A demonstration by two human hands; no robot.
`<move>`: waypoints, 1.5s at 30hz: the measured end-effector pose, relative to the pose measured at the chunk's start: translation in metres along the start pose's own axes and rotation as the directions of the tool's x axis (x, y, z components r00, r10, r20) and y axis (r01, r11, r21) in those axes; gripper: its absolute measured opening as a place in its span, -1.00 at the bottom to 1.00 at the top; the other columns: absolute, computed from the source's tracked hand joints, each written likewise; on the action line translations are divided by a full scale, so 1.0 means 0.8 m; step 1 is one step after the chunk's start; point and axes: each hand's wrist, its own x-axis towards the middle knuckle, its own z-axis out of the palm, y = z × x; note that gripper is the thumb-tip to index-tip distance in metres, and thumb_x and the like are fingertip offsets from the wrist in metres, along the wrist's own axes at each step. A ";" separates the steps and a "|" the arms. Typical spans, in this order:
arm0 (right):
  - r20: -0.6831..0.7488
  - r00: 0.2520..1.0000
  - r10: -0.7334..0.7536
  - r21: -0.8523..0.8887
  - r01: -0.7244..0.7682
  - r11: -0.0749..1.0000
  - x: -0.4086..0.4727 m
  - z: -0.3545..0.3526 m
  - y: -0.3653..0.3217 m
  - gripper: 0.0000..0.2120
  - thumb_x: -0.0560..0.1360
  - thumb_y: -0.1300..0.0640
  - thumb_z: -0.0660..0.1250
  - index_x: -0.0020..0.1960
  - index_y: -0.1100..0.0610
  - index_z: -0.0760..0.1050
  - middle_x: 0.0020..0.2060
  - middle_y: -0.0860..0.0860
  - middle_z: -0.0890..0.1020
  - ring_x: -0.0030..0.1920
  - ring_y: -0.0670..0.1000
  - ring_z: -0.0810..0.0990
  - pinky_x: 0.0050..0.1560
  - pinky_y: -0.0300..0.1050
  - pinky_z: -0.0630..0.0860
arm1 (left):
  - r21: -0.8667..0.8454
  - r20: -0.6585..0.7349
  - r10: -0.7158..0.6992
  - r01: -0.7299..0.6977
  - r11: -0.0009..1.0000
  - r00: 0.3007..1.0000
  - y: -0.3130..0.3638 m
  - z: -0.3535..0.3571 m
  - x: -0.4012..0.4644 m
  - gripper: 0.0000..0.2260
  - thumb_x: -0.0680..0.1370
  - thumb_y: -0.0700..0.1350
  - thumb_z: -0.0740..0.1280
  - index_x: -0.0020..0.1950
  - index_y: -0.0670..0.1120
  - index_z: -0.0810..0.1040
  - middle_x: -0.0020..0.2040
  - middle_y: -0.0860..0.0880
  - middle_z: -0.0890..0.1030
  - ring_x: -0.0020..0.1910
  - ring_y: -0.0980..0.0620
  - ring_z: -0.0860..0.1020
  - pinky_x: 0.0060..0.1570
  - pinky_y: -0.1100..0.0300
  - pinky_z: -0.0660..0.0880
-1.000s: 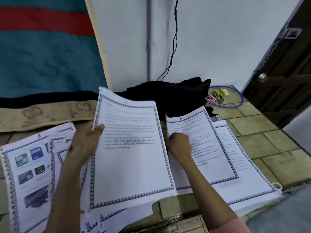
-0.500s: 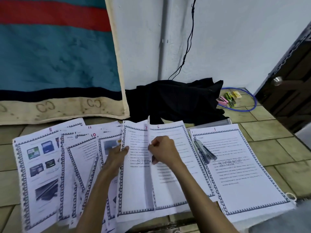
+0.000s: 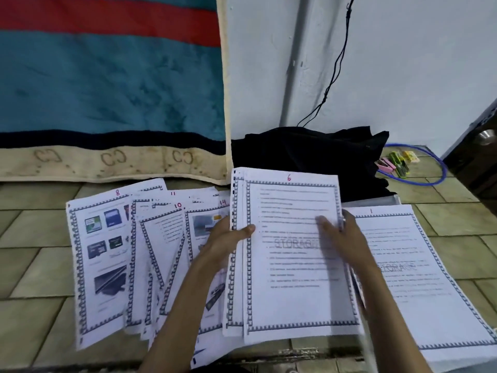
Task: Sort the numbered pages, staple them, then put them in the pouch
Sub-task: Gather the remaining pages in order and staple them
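Clearly we hold a thin stack of white bordered pages topped by number 6 [image 3: 291,254] — left hand [image 3: 228,239] pinching its left edge, right hand [image 3: 340,238] closed on the right edge. Light, floppy, slippery sheets — best gripped at both sides.

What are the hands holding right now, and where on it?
Both hold the small stack topped by page 6: left hand pinches its left edge, right hand grips its right edge.

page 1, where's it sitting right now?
In the head view, page 1 lies flat on the tiled floor at the right, just right of the page 6 stack that both hands hold, in front of the black cloth.
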 end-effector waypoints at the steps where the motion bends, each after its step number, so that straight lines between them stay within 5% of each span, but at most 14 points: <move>1: 0.068 0.997 0.031 0.107 -0.038 0.994 0.001 -0.014 0.008 -0.42 0.36 -0.24 0.38 0.21 0.13 0.49 0.07 0.07 0.64 0.10 0.11 0.61 0.16 0.01 0.49 | -0.031 0.029 0.019 -0.019 0.999 0.999 0.003 0.006 0.000 -0.75 0.51 -0.28 0.33 0.12 0.00 0.53 0.08 -0.02 0.61 -0.04 0.08 0.62 0.02 0.13 0.57; 7: -0.074 0.994 0.083 0.170 -0.069 0.983 -0.004 -0.070 0.029 -0.87 0.44 0.15 0.42 -0.14 0.23 0.58 -0.31 0.08 0.63 -0.34 0.03 0.62 -0.34 -0.27 0.53 | 0.039 0.087 0.065 -0.069 0.997 0.994 -0.003 0.055 0.007 -0.69 0.51 -0.21 0.35 0.25 -0.13 0.49 0.19 -0.07 0.58 0.08 0.04 0.57 0.04 0.27 0.53; 10: -0.215 0.974 0.079 -0.054 -0.092 0.994 0.010 -0.085 0.044 -0.79 0.45 0.14 0.42 -0.16 0.31 0.54 -0.32 0.20 0.57 -0.24 0.14 0.55 -0.21 -0.09 0.41 | 0.302 0.033 0.137 -0.141 0.943 0.990 -0.017 0.059 0.006 -0.61 0.54 -0.07 0.33 0.34 -0.09 0.39 0.28 -0.10 0.52 0.24 -0.01 0.51 0.14 0.25 0.44; 14: -0.314 0.943 0.111 -0.166 -0.169 0.971 0.014 -0.096 0.054 -0.69 0.43 0.11 0.43 -0.10 0.40 0.54 -0.29 0.25 0.52 -0.19 0.22 0.49 -0.19 -0.04 0.28 | 0.784 -0.046 0.372 -0.197 0.588 0.927 -0.048 0.012 -0.008 -0.61 0.60 0.01 0.17 0.44 0.02 0.32 0.49 0.02 0.26 0.48 0.05 0.19 0.48 0.07 0.09; 18: -0.372 0.923 0.099 -0.311 -0.224 0.924 0.019 -0.089 0.064 -0.44 0.30 -0.06 0.40 0.13 0.32 0.49 -0.02 0.39 0.58 0.04 0.36 0.53 -0.03 0.11 0.45 | 0.955 -0.170 0.329 0.074 0.286 0.929 -0.096 -0.048 -0.023 -0.44 0.53 0.31 -0.17 0.50 0.18 0.08 0.56 0.06 -0.13 0.53 0.02 -0.20 0.44 -0.04 -0.28; 20: -0.493 0.870 -0.026 -0.385 -0.192 0.903 0.017 -0.071 0.055 -0.43 0.40 -0.02 0.37 0.29 0.28 0.38 0.14 0.41 0.49 0.17 0.39 0.43 0.13 0.24 0.37 | 0.968 -0.169 0.301 0.101 0.231 0.938 -0.110 -0.052 -0.025 -0.34 0.45 0.36 -0.28 0.50 0.18 0.05 0.56 0.04 -0.12 0.54 -0.02 -0.18 0.43 -0.07 -0.32; 22: -0.460 0.849 -0.261 -0.414 0.055 0.909 0.001 -0.037 0.026 -0.60 0.53 0.11 0.28 0.31 0.25 0.39 0.19 0.36 0.49 0.21 0.35 0.41 0.16 0.19 0.36 | 0.980 -0.134 0.293 0.082 0.183 0.947 -0.108 -0.041 -0.023 -0.40 0.51 0.33 -0.23 0.44 0.16 0.26 0.53 0.00 0.13 0.52 -0.10 0.09 0.42 -0.12 -0.20; 25: 0.017 0.923 -0.384 -0.192 0.380 0.905 -0.038 0.040 -0.020 -0.70 0.61 0.13 0.15 0.32 0.10 0.44 0.25 0.09 0.51 0.24 0.02 0.43 0.23 -0.21 0.28 | 0.977 -0.094 0.299 0.030 0.211 0.950 -0.098 -0.023 -0.017 -0.40 0.52 0.32 -0.21 0.40 0.16 0.34 0.51 -0.01 0.20 0.50 -0.11 0.15 0.42 -0.15 -0.23; 30: 0.590 0.693 -0.413 -0.359 0.684 0.635 -0.057 0.141 0.001 -0.18 0.37 -0.44 -0.38 0.49 -0.12 0.13 0.52 -0.07 0.11 0.52 -0.07 -0.09 0.45 -0.13 -0.15 | 0.900 -0.174 0.345 0.007 0.435 0.922 -0.092 -0.031 -0.012 -0.51 0.59 0.17 -0.23 0.52 0.14 -0.03 0.56 0.00 -0.15 0.53 0.01 -0.21 0.42 0.03 -0.31; 33: 0.531 0.757 -0.379 -0.471 0.636 0.611 -0.050 0.151 0.014 -0.04 0.24 -0.43 -0.61 0.52 -0.13 -0.05 0.53 -0.12 -0.09 0.46 -0.10 -0.33 0.42 -0.10 -0.28 | 0.888 -0.206 0.274 0.062 0.455 0.939 -0.093 -0.050 -0.018 -0.53 0.64 0.04 -0.14 0.54 -0.04 -0.13 0.55 -0.04 -0.18 0.52 0.04 -0.23 0.44 0.16 -0.28; 36: 0.466 0.805 -0.367 -0.520 0.584 0.623 -0.048 0.144 0.018 -0.02 0.25 -0.42 -0.62 0.53 -0.07 -0.02 0.54 -0.07 -0.04 0.49 -0.04 -0.26 0.46 -0.07 -0.20 | 0.892 -0.207 0.270 0.068 0.448 0.940 -0.095 -0.056 -0.023 -0.52 0.65 0.01 -0.15 0.53 -0.12 -0.16 0.55 -0.06 -0.21 0.52 0.05 -0.25 0.42 0.19 -0.31; 39: 0.404 0.850 -0.338 -0.552 0.521 0.651 -0.049 0.146 0.017 -0.20 0.45 -0.35 -0.32 0.48 0.06 0.20 0.50 0.05 0.19 0.53 0.11 0.04 0.48 0.05 0.06 | 0.887 -0.215 0.261 0.077 0.455 0.941 -0.094 -0.056 -0.020 -0.54 0.66 -0.05 -0.11 0.53 -0.15 -0.11 0.55 -0.08 -0.19 0.53 0.02 -0.22 0.42 0.19 -0.30; 42: 0.293 0.877 -0.379 -0.605 0.478 0.637 -0.055 0.159 0.006 -0.54 0.46 -0.02 0.14 0.26 0.19 0.49 0.24 0.18 0.53 0.27 0.25 0.46 0.19 0.14 0.47 | 0.818 -0.257 0.277 0.056 0.572 0.926 -0.087 -0.057 -0.019 -0.55 0.65 -0.12 -0.02 0.53 -0.16 -0.01 0.56 -0.08 -0.11 0.54 0.03 -0.15 0.44 0.22 -0.22; 45: 0.249 0.890 -0.381 -0.605 0.450 0.656 -0.059 0.168 -0.011 -0.59 0.47 0.16 0.24 0.32 0.17 0.42 0.27 0.14 0.48 0.29 0.21 0.40 0.18 0.12 0.44 | 0.655 -0.384 0.282 0.044 0.754 0.879 -0.076 -0.064 -0.017 -0.58 0.63 -0.18 0.08 0.50 -0.11 0.15 0.53 -0.07 0.13 0.52 0.01 0.05 0.44 0.24 0.02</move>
